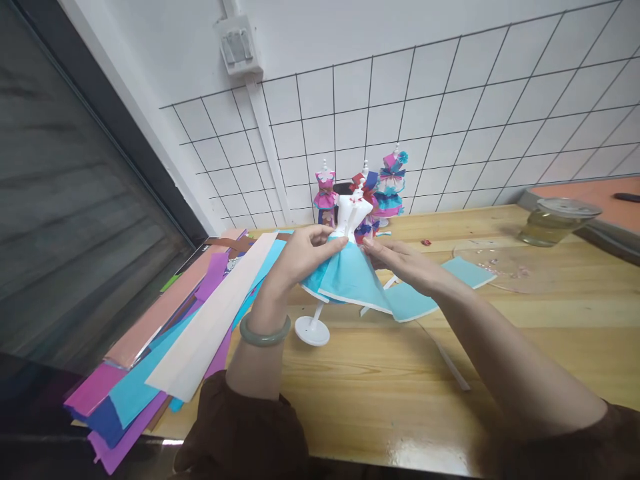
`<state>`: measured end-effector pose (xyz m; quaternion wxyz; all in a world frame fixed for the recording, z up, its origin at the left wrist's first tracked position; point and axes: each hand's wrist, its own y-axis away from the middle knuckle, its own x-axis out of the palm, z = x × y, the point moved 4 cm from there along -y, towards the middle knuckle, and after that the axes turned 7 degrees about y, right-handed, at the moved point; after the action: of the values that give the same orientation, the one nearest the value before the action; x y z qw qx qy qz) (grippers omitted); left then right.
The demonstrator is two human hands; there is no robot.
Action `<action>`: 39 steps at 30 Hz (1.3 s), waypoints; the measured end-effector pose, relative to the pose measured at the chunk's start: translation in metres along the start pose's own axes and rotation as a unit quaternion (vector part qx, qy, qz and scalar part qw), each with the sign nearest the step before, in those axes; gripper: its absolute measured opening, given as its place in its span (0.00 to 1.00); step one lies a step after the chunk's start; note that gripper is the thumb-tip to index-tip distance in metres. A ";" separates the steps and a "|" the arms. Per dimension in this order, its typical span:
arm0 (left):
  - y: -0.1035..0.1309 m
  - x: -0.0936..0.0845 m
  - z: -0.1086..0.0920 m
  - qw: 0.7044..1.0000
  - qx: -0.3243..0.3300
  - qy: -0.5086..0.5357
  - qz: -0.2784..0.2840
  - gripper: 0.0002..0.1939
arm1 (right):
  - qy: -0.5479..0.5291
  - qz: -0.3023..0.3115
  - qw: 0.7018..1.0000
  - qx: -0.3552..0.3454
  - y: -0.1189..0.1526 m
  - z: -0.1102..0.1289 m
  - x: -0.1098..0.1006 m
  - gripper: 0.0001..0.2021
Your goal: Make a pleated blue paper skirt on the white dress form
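Note:
A small white dress-form mannequin (353,212) on a round base (313,331) is tilted off the table. Light-blue crepe paper (345,273) with a white edge wraps its waist like a skirt. My left hand (311,252) is closed at the left of the waist, its thumb pressing the paper's top edge against the form. At the waist's right side, my right hand (400,261) pinches the same paper; its fingertips are partly hidden. The strip's free length (413,300) trails under my right wrist to the right.
Crepe paper strips (215,320) in several colours lie piled at the left. Dressed mini mannequins (390,190) stand by the wall grid. To the right are a clear plate (530,270) with small bits and a lidded cup (555,220). A thin white strip (450,363) lies on the wooden table (360,400).

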<state>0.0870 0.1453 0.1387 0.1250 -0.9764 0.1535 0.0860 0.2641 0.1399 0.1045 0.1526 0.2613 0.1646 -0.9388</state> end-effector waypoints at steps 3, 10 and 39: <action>0.002 0.002 -0.002 1.000 0.000 -0.007 0.010 0.18 | -0.033 0.013 0.999 0.021 0.001 -0.003 0.000 0.25; 0.001 0.003 0.002 0.999 0.022 -0.029 0.036 0.20 | -0.094 0.020 0.994 0.057 0.003 0.007 0.004 0.22; -0.004 0.010 0.007 0.998 0.063 -0.019 0.017 0.20 | 0.097 -0.121 0.988 -0.026 0.012 0.027 -0.009 0.14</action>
<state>0.0970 0.1481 0.1303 0.1882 -0.9619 0.1729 0.0972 0.2641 0.1200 0.1283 0.0277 0.3251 0.2333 -0.9160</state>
